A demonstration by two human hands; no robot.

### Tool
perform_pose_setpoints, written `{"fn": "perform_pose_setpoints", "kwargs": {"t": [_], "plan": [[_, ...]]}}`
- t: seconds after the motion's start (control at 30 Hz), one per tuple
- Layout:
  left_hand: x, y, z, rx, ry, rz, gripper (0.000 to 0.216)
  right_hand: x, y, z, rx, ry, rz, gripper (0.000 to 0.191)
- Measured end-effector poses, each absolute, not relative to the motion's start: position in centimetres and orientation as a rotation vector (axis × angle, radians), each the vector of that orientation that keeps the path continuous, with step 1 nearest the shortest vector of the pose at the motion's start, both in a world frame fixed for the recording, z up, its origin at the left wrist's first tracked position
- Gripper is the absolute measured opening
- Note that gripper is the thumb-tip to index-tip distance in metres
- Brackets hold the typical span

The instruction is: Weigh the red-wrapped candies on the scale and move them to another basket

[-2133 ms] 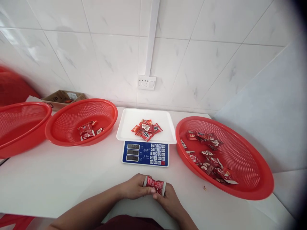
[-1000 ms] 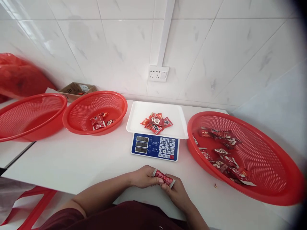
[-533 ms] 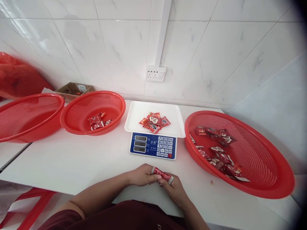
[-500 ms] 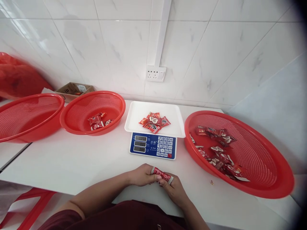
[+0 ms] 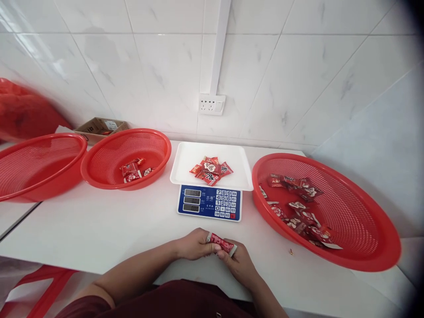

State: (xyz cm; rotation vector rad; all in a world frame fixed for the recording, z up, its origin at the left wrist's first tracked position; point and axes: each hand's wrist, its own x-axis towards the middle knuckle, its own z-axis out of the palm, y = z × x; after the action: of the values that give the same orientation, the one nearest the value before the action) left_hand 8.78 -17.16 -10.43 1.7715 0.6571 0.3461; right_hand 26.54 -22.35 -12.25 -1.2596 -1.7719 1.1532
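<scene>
Both my left hand (image 5: 198,244) and my right hand (image 5: 239,261) are closed on one red wrapped packet (image 5: 221,242) with pale ends, held between them near the table's front edge. My thumbs lie against its lower side; the other fingers are mostly hidden. Just beyond my hands stands a blue and white digital scale (image 5: 209,203). On its white tray (image 5: 180,164) lies a small pile of red packets (image 5: 211,170). To the right, a big red basket (image 5: 374,221) contains several red and brown packets (image 5: 300,216).
A red basket (image 5: 126,145) with several packets stands left of the scale, beside another red basket (image 5: 39,163). Behind are a cardboard box (image 5: 101,127) and a red plastic bag (image 5: 26,108). A tiny scrap (image 5: 291,252) lies by the right basket. A wall socket (image 5: 212,104) is above the scale.
The camera view has shifted slightly. Both hands hold the red packet in nearly the same place, and the packets on the tray and in the baskets look the same.
</scene>
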Motion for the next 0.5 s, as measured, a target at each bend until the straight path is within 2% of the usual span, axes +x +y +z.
{"fn": "perform_pose_setpoints", "kwargs": {"t": [0.5], "plan": [[8.93,-17.33,-10.24,1.841,0.623,0.398,0.046,26.39,-22.47,-12.75,-1.260,-1.682,1.199,0.042]]}}
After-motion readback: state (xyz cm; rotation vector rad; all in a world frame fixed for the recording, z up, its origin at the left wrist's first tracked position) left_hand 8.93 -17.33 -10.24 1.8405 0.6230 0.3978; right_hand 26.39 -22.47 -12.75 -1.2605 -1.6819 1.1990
